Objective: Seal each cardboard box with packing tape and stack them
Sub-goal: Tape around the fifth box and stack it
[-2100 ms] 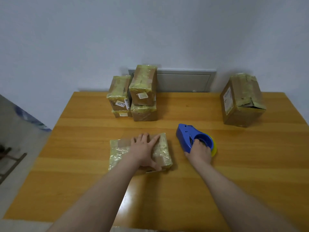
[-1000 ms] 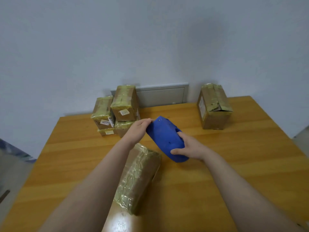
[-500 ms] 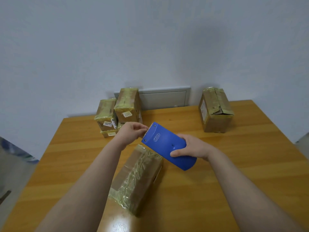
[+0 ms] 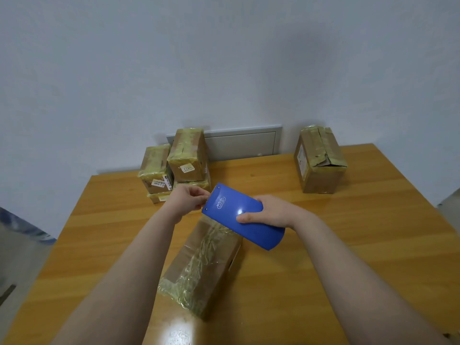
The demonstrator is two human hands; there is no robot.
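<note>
"Which box is being worked on?"

"The taped cardboard box (image 4: pixel 201 265), lying flat at centre frame on the wooden table (image 4: pixel 373 245), just under both hands."

"And the hands?"

"The right hand (image 4: pixel 270 212) is wrapped round the blue tape dispenser (image 4: pixel 242 216), held above the box. The left hand (image 4: pixel 189 199) pinches the dispenser's toothed end; I can't see any tape between the fingers."

"Other boxes?"

"A stack (image 4: pixel 174 165) at upper left of centre, and a single box (image 4: pixel 318 160) at upper right."

Soft even light — glare on table (image 4: pixel 178 327), edges warped.
</note>
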